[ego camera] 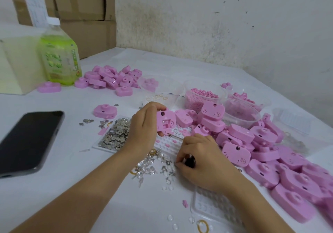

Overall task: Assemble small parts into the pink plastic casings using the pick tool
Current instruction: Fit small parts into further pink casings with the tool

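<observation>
Two hands, one casing, one tool. Step in hand, as judged: picking up the next small part to seat in the casing.

1. Left hand: fingers curled over the top edge of a pink casing, thumb beneath. The casing is held off the table, above the white grid tray, with its square recess turned toward the wearer.

2. Right hand: fingers closed round the dark handle of the pick tool. The thin metal shaft points up and left, with its tip just below the casing; contact cannot be told. Thumb and forefinger tips are down at the edge of the loose small parts. Whether one is pinched cannot be told.

3. Stock: tray of metal contacts just left of the left wrist; heap of casings to the right; smaller pile of casings at the back beside a green bottle; tub of pink pellets; phone at far left.

Handling notes:
- Keep the recess facing up and steady, so that a dropped part stays inside.
- Take one part only, since the scatter is dense and the pieces are likely to cling together.
- Bring the part to the recess with the fingertips, then nudge it home with the pick tip, pressing lightly so the point does not slip toward the left thumb
- Work over the grid tray, where a lost part is easiest to find
</observation>
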